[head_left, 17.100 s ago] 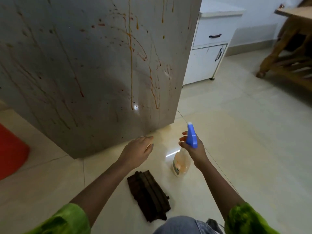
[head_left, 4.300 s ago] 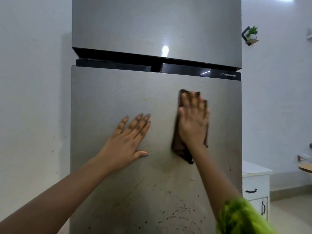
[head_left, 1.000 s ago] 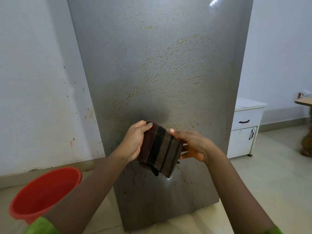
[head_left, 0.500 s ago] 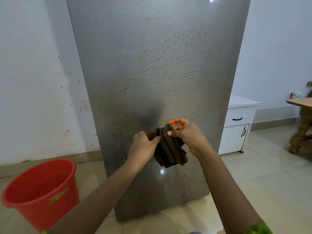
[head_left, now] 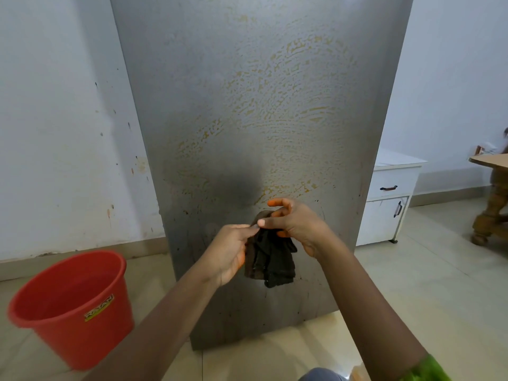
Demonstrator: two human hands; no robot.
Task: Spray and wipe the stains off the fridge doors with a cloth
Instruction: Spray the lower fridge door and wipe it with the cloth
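Both hands meet close together before the lower half of the fridge door (head_left: 261, 105): the left hand (head_left: 228, 251) pinches the upper edge of the cloth (head_left: 270, 259), and the right hand (head_left: 299, 226) curls thumb and fingers round its top. The cloth, dark brown and soft, hangs crumpled in limp folds. The door is brushed grey metal, smeared with yellowish swirled streaks, with dark specks near its bottom edge. A round red plastic bucket (head_left: 68, 298) stands on the glossy tiled floor (head_left: 439, 284) left of the door. A second ago the cloth was a flat striped pad held between the hands
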